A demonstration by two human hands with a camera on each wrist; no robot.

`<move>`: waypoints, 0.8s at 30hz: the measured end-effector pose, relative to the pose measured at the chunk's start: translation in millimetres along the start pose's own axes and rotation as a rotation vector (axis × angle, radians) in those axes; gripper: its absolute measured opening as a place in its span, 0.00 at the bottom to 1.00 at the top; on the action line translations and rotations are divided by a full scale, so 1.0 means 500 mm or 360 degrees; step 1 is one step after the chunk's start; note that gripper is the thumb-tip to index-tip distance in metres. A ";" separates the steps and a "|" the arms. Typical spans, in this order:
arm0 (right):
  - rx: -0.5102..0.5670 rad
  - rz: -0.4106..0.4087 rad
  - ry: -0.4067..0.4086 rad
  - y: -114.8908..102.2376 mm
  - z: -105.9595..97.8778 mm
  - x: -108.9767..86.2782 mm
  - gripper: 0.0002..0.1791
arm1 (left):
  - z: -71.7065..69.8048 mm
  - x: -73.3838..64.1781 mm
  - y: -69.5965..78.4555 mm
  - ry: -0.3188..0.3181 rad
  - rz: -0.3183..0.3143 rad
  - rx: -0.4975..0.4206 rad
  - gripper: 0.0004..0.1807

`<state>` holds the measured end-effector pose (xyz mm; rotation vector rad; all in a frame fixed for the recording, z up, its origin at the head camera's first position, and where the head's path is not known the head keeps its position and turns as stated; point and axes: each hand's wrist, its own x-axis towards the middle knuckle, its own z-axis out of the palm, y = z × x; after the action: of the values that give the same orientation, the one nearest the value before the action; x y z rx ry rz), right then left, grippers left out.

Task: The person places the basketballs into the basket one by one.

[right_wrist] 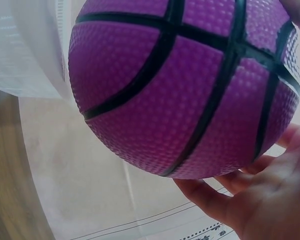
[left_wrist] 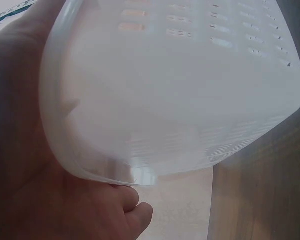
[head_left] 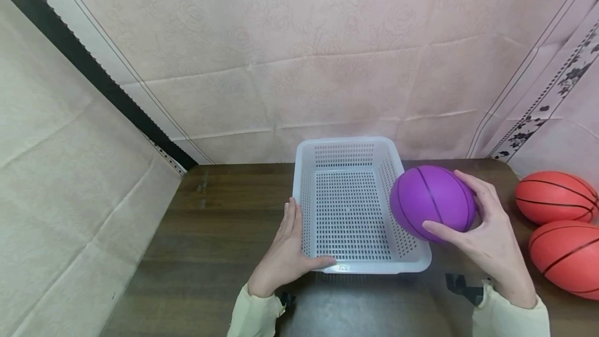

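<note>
In the head view a white perforated plastic basket (head_left: 353, 267) stands on the table. My left hand (head_left: 287, 254) holds its near-left corner, the thumb over the front rim and the fingers along the left side. The left wrist view shows the basket's wall (left_wrist: 180, 95) close beside that hand. A purple ball with dark basketball lines (head_left: 430, 202) is gripped by my right hand (head_left: 491, 243), thumb in front and fingers round its right side. From the head it overlaps the basket's right rim. The right wrist view shows the ball (right_wrist: 155, 100) raised, the fingers against its underside.
Two red basketball-style balls (head_left: 557, 196) lie at the table's right side, near my right forearm. The brown wooden table (head_left: 210, 254) meets a pale cloth backdrop (head_left: 281, 66) at its far edge. More cloth hangs at left and right.
</note>
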<state>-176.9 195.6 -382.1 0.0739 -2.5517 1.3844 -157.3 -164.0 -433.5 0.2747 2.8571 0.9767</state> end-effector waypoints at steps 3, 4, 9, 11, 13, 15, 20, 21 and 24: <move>0.0020 -0.0016 -0.0006 0.000 0.002 0.000 0.57 | 0.000 0.000 0.000 -0.0001 0.0001 0.0001 0.78; 0.0024 -0.0020 -0.0009 0.000 0.002 0.000 0.56 | 0.000 0.000 0.000 -0.0001 0.0002 0.0003 0.78; 0.0043 -0.0042 -0.0020 -0.004 0.004 -0.001 0.56 | 0.000 0.000 0.000 -0.0001 0.0000 -0.0001 0.78; 0.0047 -0.0057 -0.0022 -0.007 0.005 -0.001 0.56 | 0.000 -0.001 0.001 0.0001 0.0000 -0.0004 0.78; 0.0052 -0.0069 -0.0027 -0.009 0.006 -0.001 0.56 | 0.000 -0.001 0.001 -0.0001 -0.0001 -0.0006 0.78; 0.0048 -0.0076 -0.0034 -0.012 0.008 -0.002 0.56 | 0.000 -0.001 0.002 -0.0003 -0.0003 -0.0006 0.78; 0.0028 -0.0099 -0.0070 -0.019 0.016 -0.003 0.56 | -0.001 -0.002 0.002 -0.0003 -0.0006 0.0001 0.78; 0.0023 -0.0106 -0.0080 -0.021 0.018 -0.004 0.56 | -0.001 -0.002 0.002 -0.0001 -0.0006 -0.0002 0.78; 0.0007 -0.0130 -0.0109 -0.026 0.024 -0.004 0.56 | -0.001 -0.001 0.001 0.0001 -0.0008 -0.0007 0.78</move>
<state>-175.1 178.3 -378.0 0.2278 -2.5696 1.3798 -156.7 -163.8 -432.7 0.2663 2.8546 0.9822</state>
